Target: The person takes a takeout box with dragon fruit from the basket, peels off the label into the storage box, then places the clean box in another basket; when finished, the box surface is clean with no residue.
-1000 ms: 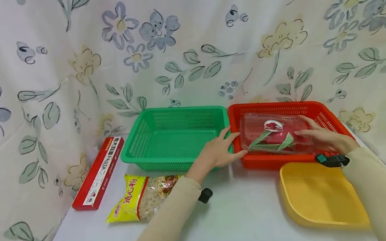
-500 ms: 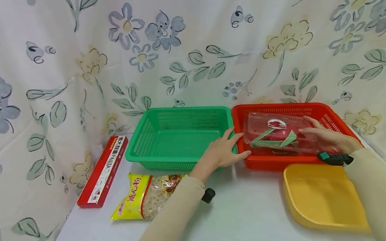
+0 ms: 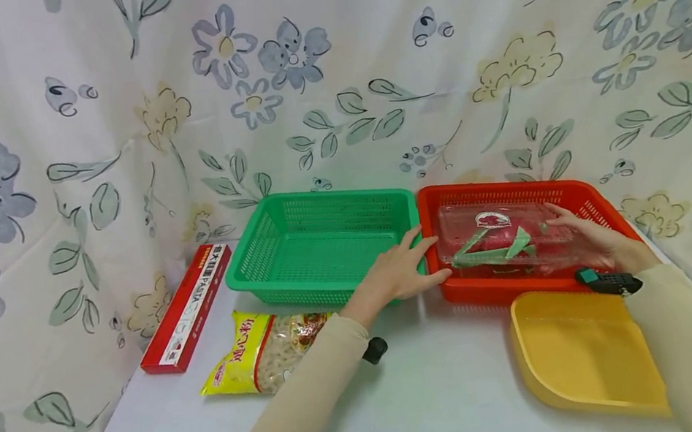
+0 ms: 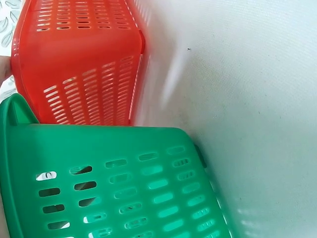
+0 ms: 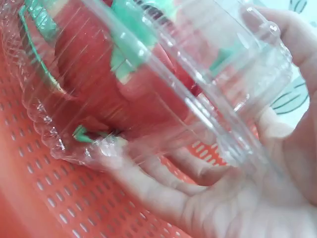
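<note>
A clear plastic clamshell box [image 3: 463,225] with a round white label lies over the red basket [image 3: 486,292]. Pinkish-red dragon fruit with green scales [image 5: 99,64] shows through its plastic. My right hand [image 3: 595,240] grips the box's right end; in the right wrist view its fingers reach beneath and the thumb lies along the upper edge. My left hand [image 3: 394,272] spreads its fingers across the neighbouring rims of the green basket [image 3: 323,289] and the red one. In the left wrist view only a bit of that hand shows at the left edge, beside the red basket's rim.
A red pasta box [image 3: 186,308] lies left of the green basket. In front of that basket is a yellow bag of pasta [image 3: 265,349], partly behind the left forearm. A yellow bin [image 3: 581,353] stands before the red basket. A floral curtain [image 3: 326,71] hangs behind.
The clamshell box has shifted slightly right within the red basket and its tilt has changed, my right hand moving with it. My left hand has stayed at the rims. The head view has shifted a little.
</note>
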Tool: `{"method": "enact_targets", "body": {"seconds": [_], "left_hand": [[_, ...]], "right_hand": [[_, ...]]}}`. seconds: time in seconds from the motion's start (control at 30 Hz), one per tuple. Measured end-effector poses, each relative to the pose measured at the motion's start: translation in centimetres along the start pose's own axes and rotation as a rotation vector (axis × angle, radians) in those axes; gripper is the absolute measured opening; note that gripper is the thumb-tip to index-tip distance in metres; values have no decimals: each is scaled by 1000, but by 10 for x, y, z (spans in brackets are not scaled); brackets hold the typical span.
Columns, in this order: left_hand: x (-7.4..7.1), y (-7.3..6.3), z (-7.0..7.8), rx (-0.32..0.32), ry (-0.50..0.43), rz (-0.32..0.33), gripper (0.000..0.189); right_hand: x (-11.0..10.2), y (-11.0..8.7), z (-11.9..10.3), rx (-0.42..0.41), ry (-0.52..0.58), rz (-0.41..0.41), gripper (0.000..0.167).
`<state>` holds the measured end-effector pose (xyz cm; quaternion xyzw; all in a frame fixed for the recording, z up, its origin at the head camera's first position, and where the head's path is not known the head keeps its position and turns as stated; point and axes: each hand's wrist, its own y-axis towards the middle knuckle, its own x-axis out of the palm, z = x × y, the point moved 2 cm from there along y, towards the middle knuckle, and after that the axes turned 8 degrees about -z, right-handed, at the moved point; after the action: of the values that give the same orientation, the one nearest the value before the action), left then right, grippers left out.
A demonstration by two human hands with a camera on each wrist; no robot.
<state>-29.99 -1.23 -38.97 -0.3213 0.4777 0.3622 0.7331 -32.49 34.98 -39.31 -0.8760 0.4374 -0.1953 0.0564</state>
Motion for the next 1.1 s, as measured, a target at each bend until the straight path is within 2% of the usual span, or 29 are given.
{"method": "enact_targets", "body": {"seconds": [0.1, 0.23, 0.37, 0.6, 0.7, 0.83, 1.1], "left_hand": [[-1, -1, 1, -1, 7, 4, 77], [-1, -1, 3, 5, 19, 9, 77], [-3, -1, 4, 4, 11, 25, 78], [-5, -3, 5, -4, 17, 21, 79], [-5, -4, 5, -1, 15, 27, 79], [-5, -5, 3, -1, 12, 42, 78], [1, -4, 0, 15, -3, 19, 79]], "right_hand": [[3, 0, -2, 11, 15, -10, 68], [4, 0, -3, 22, -60, 20, 71], [4, -1, -4, 6, -107, 29, 72], [2, -6, -2, -23, -120, 65, 66], [3, -11, -2, -54, -102, 46, 62], [3, -21, -2, -120, -81, -17, 53], [0, -39, -1, -224, -34, -68, 47]]}}
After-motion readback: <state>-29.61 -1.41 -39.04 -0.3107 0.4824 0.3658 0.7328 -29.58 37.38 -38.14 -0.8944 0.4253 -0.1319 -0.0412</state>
